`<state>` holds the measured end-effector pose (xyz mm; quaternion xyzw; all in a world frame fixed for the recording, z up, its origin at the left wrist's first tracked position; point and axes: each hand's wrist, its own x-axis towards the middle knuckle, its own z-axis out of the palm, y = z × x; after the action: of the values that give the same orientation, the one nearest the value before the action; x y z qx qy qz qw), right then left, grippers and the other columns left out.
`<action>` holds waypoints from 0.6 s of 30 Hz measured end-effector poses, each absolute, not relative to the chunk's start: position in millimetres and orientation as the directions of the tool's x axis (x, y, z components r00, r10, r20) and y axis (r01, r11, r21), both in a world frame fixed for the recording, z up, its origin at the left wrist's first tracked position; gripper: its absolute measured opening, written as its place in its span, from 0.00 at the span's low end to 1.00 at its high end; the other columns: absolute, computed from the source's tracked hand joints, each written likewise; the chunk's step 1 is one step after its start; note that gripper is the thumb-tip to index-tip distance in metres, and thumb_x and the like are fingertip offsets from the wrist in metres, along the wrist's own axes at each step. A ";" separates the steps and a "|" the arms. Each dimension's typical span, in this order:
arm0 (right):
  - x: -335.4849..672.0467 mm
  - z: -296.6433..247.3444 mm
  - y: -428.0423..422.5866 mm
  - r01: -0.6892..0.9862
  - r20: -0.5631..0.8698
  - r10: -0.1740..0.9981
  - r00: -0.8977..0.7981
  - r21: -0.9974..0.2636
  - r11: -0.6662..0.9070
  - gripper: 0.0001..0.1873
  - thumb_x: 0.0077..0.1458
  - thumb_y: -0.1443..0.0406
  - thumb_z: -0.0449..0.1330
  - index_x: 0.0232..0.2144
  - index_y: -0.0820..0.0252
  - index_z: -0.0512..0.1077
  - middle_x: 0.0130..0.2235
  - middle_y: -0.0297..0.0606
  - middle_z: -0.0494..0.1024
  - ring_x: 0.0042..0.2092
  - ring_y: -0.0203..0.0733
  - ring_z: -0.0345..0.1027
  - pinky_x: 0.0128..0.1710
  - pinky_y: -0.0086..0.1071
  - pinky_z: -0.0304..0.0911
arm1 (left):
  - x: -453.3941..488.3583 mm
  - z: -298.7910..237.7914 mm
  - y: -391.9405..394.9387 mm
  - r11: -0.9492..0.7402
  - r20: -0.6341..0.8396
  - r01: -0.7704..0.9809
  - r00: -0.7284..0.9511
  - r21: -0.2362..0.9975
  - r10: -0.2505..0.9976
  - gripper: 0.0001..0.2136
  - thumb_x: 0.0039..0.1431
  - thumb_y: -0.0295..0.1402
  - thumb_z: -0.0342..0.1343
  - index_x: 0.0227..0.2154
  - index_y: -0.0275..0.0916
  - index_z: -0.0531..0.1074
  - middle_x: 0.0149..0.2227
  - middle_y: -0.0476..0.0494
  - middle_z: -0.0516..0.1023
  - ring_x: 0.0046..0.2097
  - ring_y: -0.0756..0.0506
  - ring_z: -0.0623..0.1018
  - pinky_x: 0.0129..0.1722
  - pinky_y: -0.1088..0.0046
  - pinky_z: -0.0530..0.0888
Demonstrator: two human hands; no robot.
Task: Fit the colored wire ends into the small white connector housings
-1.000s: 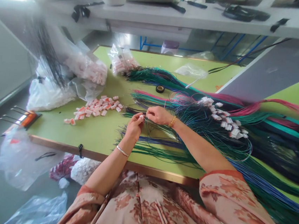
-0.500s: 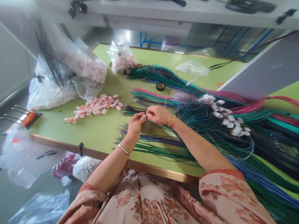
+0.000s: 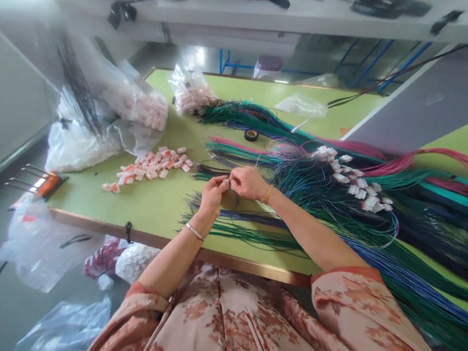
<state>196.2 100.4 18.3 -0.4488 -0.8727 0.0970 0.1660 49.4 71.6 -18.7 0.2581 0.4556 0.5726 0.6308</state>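
My left hand (image 3: pixel 213 193) is closed in a pinch on a small white connector (image 3: pixel 225 182), mostly covered by the fingers. Right against it, my right hand (image 3: pixel 248 182) pinches a thin wire (image 3: pixel 236 199) at the connector; the wire's end is hidden. Left of my hands lies a loose pile of white and orange connectors (image 3: pixel 152 168). Bundles of green, blue, black and pink wires (image 3: pixel 300 176) spread under and to the right of my hands. On top of these wires rests a heap of white connectors (image 3: pixel 357 182) with wires attached.
A black tape roll (image 3: pixel 251 136) lies beyond my hands. Plastic bags of connectors (image 3: pixel 149 106) stand at the back left. An orange holder with metal prongs (image 3: pixel 46 186) sits at the table's left edge. A grey shelf (image 3: pixel 298 24) crosses above, its slanted support at right.
Both hands stay together at almost the same place, with only small finger movements. The view has shifted very slightly.
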 end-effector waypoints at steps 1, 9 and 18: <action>195.9 18.1 99.6 0.751 0.201 0.819 -0.538 -0.328 0.574 0.07 0.53 0.67 0.53 0.29 0.62 0.72 0.31 0.39 0.77 0.31 0.38 0.65 0.35 0.32 0.51 | 49.8 -18.5 71.6 0.214 -0.279 -0.478 -0.069 0.852 0.958 0.14 0.34 0.32 0.70 0.28 0.36 0.77 0.25 0.49 0.77 0.29 0.53 0.72 0.35 0.74 0.67; 193.1 31.7 87.8 0.757 0.229 0.844 -0.486 -0.372 0.537 0.19 0.47 0.58 0.60 0.41 0.61 0.68 0.38 0.42 0.77 0.41 0.46 0.68 0.44 0.37 0.53 | 50.0 -15.7 71.0 0.203 -0.259 -0.529 -0.034 0.824 0.965 0.15 0.37 0.33 0.70 0.30 0.37 0.76 0.30 0.47 0.79 0.32 0.52 0.75 0.38 0.74 0.70; 262.6 62.6 97.2 0.614 0.579 0.812 0.075 -0.668 0.420 0.20 0.52 0.62 0.58 0.48 0.56 0.63 0.40 0.41 0.78 0.41 0.43 0.72 0.43 0.37 0.66 | 44.9 -14.8 70.3 0.283 -0.312 -0.562 0.046 0.777 0.949 0.22 0.57 0.44 0.58 0.54 0.49 0.69 0.63 0.43 0.66 0.59 0.44 0.72 0.56 0.68 0.69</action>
<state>262.6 97.2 62.6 -0.5296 -0.6732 0.0977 0.5068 44.9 70.3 -14.8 0.2328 0.4157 0.5516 0.6846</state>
